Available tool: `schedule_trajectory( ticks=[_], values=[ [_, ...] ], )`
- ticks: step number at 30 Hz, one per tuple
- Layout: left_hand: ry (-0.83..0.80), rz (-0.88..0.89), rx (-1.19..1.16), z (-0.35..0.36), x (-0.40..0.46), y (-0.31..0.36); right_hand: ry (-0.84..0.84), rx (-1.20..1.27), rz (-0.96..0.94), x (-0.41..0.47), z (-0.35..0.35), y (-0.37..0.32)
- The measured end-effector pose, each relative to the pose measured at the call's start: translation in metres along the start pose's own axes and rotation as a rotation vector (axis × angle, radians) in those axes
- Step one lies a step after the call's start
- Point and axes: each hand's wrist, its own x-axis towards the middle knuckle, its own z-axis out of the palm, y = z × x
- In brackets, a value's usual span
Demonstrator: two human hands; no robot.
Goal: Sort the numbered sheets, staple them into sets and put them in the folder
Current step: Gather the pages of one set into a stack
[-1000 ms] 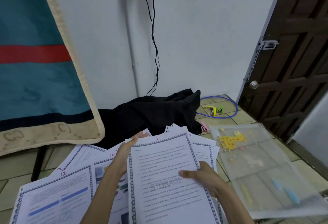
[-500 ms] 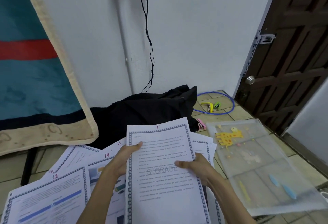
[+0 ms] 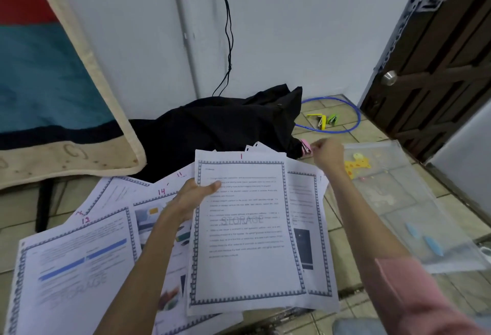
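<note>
Sorting stage. Left hand [image 3: 190, 202] pinches the set topped by sheet 1 [image 3: 241, 228] at frame centre; right hand [image 3: 325, 155], fingers curled, reaches the pink stapler [image 3: 305, 147], contact unclear. Loose sheets [image 3: 77, 260] lower left; folder [image 3: 414, 202], right, apparently unfilled; stapling pending.

1. A beige tiled floor [image 3: 342, 228] is seen beneath everything.
2. A black cloth [image 3: 218, 127] is heaped on it.
3. Numbered sheets [image 3: 77, 263] are spread in front of the cloth.
4. Right of the cloth, a blue hoop [image 3: 353, 125], small staplers [image 3: 322, 120] and a clear folder [image 3: 414, 202] are laid.
</note>
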Motion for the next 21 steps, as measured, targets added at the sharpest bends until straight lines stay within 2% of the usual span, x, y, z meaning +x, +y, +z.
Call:
schedule_trajectory(
  ticks=[8, 14, 18, 21],
  values=[
    [-0.106, 0.020, -0.039, -0.005, -0.003, -0.001, -0.085, -0.267, -0.024, 0.045, 0.034, 0.005],
    [-0.133, 0.024, -0.067, -0.006, -0.004, -0.003, 0.046, -0.271, -0.055, 0.050, 0.042, 0.006],
    [-0.146, 0.032, -0.083, -0.006, -0.007, -0.003, -0.041, -0.434, -0.030, 0.054, 0.042, 0.006],
    [-0.151, 0.026, -0.085, -0.007, -0.009, -0.004, -0.093, -0.416, -0.032, 0.057, 0.039, 0.002]
  ],
)
